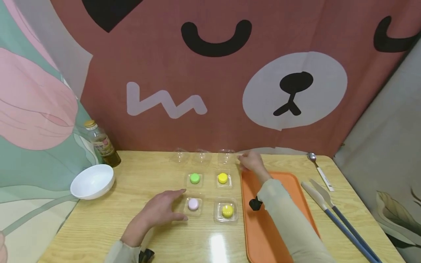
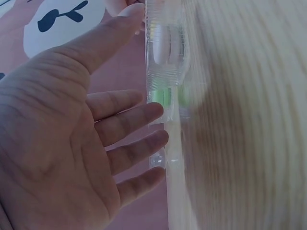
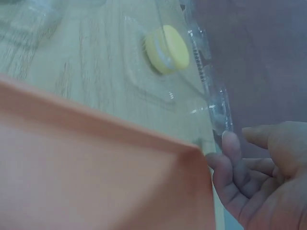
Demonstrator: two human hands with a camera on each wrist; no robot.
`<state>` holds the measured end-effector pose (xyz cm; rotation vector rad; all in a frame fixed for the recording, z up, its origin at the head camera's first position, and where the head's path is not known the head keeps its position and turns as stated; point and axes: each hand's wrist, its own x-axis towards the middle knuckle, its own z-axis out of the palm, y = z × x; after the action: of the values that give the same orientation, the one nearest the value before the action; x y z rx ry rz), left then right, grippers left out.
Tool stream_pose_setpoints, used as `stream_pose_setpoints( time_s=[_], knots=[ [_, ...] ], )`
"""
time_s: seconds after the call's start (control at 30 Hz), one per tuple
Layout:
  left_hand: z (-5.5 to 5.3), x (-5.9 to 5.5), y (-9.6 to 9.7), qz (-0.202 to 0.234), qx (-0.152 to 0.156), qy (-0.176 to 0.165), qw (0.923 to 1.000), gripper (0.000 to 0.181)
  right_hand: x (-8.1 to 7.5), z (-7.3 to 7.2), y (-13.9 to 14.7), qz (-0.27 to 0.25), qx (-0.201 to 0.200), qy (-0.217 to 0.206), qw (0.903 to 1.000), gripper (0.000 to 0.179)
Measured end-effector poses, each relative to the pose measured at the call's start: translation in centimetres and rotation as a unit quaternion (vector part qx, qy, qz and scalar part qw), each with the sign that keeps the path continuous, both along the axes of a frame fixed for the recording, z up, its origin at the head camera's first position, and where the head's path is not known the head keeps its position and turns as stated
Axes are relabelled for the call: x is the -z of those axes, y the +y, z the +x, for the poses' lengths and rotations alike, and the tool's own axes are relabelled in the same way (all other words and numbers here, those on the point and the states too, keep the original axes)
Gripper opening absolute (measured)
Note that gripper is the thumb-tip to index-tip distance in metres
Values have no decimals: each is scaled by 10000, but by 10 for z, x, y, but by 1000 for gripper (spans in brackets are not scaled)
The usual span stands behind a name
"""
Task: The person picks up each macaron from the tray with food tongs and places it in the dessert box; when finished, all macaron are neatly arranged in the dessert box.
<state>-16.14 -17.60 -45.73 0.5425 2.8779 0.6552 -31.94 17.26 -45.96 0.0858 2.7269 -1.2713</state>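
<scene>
My left hand point(image 1: 161, 208) hovers beside a lilac macaron point(image 1: 193, 204) in a clear plastic tray, its thumb and fingers spread with nothing between them. The left wrist view shows that palm point(image 2: 53, 139) with straight, parted fingers. At the table's back edge, my right hand point(image 1: 252, 162) is beside a clear plastic lid point(image 1: 226, 156), the last in a row of three. In the right wrist view the right hand point(image 3: 268, 177) has bent fingers, the thumb apart from the index finger, whose tip is right at the lid's edge. A yellow macaron point(image 1: 222, 178) sits close by in its tray.
A green macaron point(image 1: 194, 178) and another yellow macaron point(image 1: 227, 211) sit in clear trays. Under my right arm lies an orange tray point(image 1: 279, 233). A spoon point(image 1: 320, 171) and two blue-handled spreaders point(image 1: 342, 223) lie right; a white bowl point(image 1: 93, 182) and bottle point(image 1: 103, 146) stand left.
</scene>
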Motion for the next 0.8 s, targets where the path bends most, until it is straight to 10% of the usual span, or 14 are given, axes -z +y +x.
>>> stream_pose_setpoints(
  time_s=[0.8],
  knots=[
    [-8,5,5,476,102,-415,9980,84,10,-9,-15,-644,198,-446,9967,25]
  ],
)
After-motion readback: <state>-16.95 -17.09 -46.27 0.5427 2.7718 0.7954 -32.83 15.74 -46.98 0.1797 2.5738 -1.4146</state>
